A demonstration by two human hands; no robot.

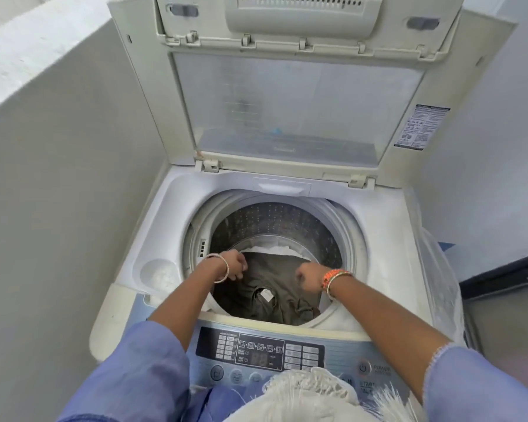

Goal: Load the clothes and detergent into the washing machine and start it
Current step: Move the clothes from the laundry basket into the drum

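Note:
The top-loading washing machine (384, 226) stands open, its lid (293, 95) raised upright at the back. Inside the drum lies an olive-grey garment (275, 278) with a white label at its collar, and some white cloth (272, 249) shows behind it. Both my hands reach into the drum. My left hand (233, 264) grips the garment's left edge. My right hand (308, 280) is closed on its right edge. The control panel (256, 351) with its dark display runs along the front. More white fabric (305, 394) lies bunched against my body at the bottom of the view.
A plain wall (58, 178) stands close on the left, another wall on the right. A round detergent recess (157, 274) sits in the machine's top at front left. Clear plastic sheeting (439, 275) hangs down the machine's right side. A dark floor edge (506, 278) lies to the right.

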